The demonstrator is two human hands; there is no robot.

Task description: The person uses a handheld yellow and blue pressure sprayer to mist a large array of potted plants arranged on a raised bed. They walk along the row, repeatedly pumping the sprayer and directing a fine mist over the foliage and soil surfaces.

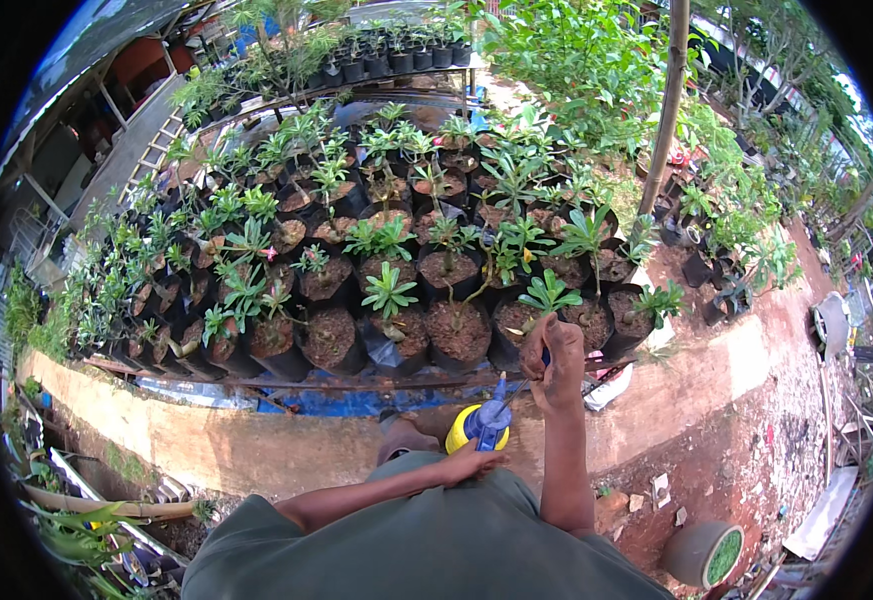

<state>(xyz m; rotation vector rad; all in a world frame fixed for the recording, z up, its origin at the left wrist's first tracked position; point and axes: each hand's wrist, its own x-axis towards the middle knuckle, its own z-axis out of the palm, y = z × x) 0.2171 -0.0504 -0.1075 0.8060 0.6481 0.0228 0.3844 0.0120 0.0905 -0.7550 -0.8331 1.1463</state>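
Observation:
My left hand (pixel 472 462) is closed around the blue handle of a yellow pump spray bottle (pixel 454 427), held in front of my body. The bottle's blue spray head (pixel 493 414) points towards the plants. My right hand (pixel 554 360) is raised to the right of it, its fingers closed on a blue pump handle (pixel 547 355) whose thin metal rod runs down to the spray head. Just beyond the right hand grows a small desert rose plant (pixel 550 292) in a black polybag. A soil-filled black polybag (pixel 459 334) with a bare-stemmed plant stands left of it.
Rows of potted desert rose plants (pixel 329 337) stand on a low rack over a blue tarp (pixel 316 403). A bamboo pole (pixel 665 112) rises at the right. Below the rack runs a concrete path (pixel 219 435). A round pot (pixel 695 553) lies at the lower right.

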